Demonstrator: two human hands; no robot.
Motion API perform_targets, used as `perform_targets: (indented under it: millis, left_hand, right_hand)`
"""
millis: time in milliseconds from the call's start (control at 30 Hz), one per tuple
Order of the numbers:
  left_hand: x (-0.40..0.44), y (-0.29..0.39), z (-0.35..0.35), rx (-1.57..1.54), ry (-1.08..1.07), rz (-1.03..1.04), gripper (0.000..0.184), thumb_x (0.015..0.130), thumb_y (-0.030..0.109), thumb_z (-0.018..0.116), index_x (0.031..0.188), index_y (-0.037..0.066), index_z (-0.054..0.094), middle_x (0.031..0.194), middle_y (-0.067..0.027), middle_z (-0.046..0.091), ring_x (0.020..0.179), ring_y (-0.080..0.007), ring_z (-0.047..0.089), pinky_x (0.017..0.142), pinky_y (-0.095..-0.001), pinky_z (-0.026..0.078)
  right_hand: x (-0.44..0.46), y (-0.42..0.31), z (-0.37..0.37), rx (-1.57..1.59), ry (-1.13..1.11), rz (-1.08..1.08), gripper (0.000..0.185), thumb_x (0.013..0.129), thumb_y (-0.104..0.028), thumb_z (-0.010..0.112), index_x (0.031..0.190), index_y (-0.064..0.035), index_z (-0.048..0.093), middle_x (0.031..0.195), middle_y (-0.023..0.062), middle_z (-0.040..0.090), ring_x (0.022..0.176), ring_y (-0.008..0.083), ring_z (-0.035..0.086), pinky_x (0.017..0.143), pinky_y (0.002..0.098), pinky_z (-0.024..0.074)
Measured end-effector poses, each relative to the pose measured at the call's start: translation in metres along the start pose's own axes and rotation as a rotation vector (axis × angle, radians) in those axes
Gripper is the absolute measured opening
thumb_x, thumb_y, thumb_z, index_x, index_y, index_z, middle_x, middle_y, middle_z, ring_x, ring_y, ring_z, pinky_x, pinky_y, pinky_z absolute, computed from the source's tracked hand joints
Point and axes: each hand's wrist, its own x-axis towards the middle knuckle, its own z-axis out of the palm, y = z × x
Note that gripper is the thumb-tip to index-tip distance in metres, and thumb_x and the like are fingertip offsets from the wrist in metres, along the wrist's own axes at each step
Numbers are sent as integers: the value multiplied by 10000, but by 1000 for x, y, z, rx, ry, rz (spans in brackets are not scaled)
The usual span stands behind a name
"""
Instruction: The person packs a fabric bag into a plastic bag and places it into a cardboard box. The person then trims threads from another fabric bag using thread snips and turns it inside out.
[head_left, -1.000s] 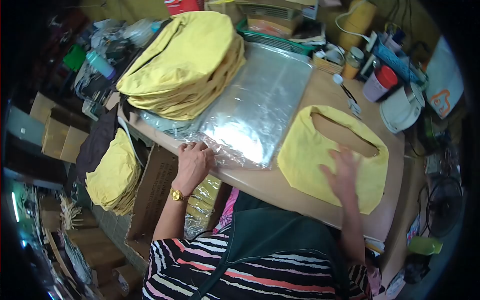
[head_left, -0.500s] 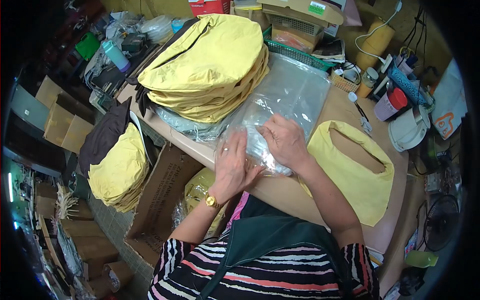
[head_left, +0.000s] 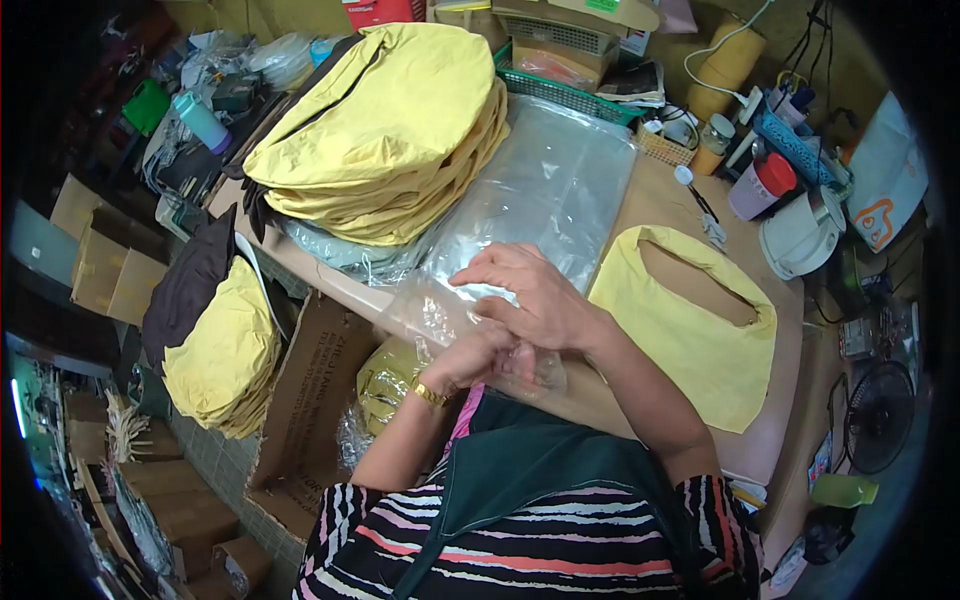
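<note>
Across the cluttered room's brown desk (head_left: 735,215), clear plastic film (head_left: 548,380) reaches the near edge. The left hand (head_left: 472,356) is curled at it, its grip hard to tell; the right hand (head_left: 535,295) spreads its fingers above. Alongside lie clear sleeves (head_left: 570,165) and a yellow bag (head_left: 680,350). Below, a carton (head_left: 312,365) marked "ZHEJIANG" holds plastic-wrapped yellow goods (head_left: 385,392).

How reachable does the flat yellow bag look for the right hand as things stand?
Probably yes. The right hand is at the clear plastic, and the flat yellow bag lies close by on that side. Nothing seems to rest on the bag; the hand would just need to leave the plastic.
</note>
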Motion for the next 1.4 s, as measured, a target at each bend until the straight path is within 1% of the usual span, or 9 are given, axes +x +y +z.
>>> perform_targets:
  millis: [67, 267, 500, 533, 633, 767, 933, 1100, 1400]
  left_hand:
    - [12, 13, 0, 538, -18, -126, 395, 902, 147, 498, 1277, 21, 503, 1353, -169, 496, 1184, -364, 532, 990, -513, 417]
    - [50, -19, -15, 1498, 550, 108, 618, 938, 414, 483, 1432, 61, 370, 1529, -219, 236, 1416, -406, 199, 1103, -632, 149]
    - [61, -9, -14, 1302, 481, 36, 670, 912, 420, 529, 1465, 99, 329, 1510, -212, 291, 1417, -389, 224, 1130, -582, 134]
    - [57, -9, -22, 1305, 618, 251, 547, 851, 303, 644, 1342, 104, 508, 1383, -200, 467, 1311, -367, 408, 1083, -514, 297]
    - [48, -6, -57, 1165, 531, 249, 404, 799, 269, 706, 1163, 112, 627, 1268, -142, 545, 1198, -331, 484, 994, -473, 363]
    - [62, -22, -64, 1062, 641, 424, 212, 707, 200, 781, 861, 98, 677, 1003, -75, 616, 967, -298, 569, 846, -429, 434]
    - [66, 2, -55, 1099, 568, 535, 176, 705, 166, 781, 776, 76, 648, 848, -77, 612, 839, -295, 586, 732, -399, 464]
    - [79, 7, -54, 1045, 638, 435, 101, 812, 89, 679, 777, 15, 619, 810, -151, 602, 742, -347, 566, 656, -398, 460]
    - [75, 34, -48, 461, 557, 374, 143, 909, 10, 589, 1051, -12, 584, 815, -45, 603, 763, -123, 545, 696, -277, 450]
  right_hand:
    - [-14, 9, -11, 128, -28, 143, 481, 919, -383, 547, 1287, -73, 555, 1339, 202, 489, 1285, 348, 421, 1096, 459, 266]
    - [-75, 87, -11, -644, -180, 873, 703, 939, -494, 462, 1479, -87, 271, 1530, 208, 246, 1447, 327, 154, 1109, 653, 13]
    - [-67, 106, -17, -611, -215, 807, 702, 914, -492, 516, 1460, -101, 312, 1553, 196, 189, 1457, 306, 136, 1068, 722, 4]
    - [-70, 103, -18, -614, -211, 810, 702, 914, -492, 516, 1460, -101, 312, 1553, 196, 189, 1457, 306, 136, 1068, 722, 4]
    - [-71, 74, -25, -714, -46, 714, 514, 898, -350, 603, 1324, -82, 498, 1463, 195, 376, 1372, 311, 340, 1084, 631, 205]
    - [-65, 7, -8, 536, -424, 493, 211, 869, -169, 623, 1033, -40, 646, 1035, 115, 653, 980, 318, 610, 840, 377, 468]
    - [-69, -37, 62, 450, -706, 53, 318, 877, -211, 611, 1124, -12, 596, 1182, 166, 561, 1134, 339, 533, 957, 421, 422]
    - [-66, -20, 93, -61, -262, 249, 412, 908, -252, 544, 1191, 47, 517, 1330, 271, 430, 1335, 450, 303, 1102, 624, 162]
    - [-32, 51, 112, -357, -63, 513, 869, 868, -425, 535, 1426, 141, 184, 1504, 342, 143, 1415, 473, 130, 1108, 639, -16]
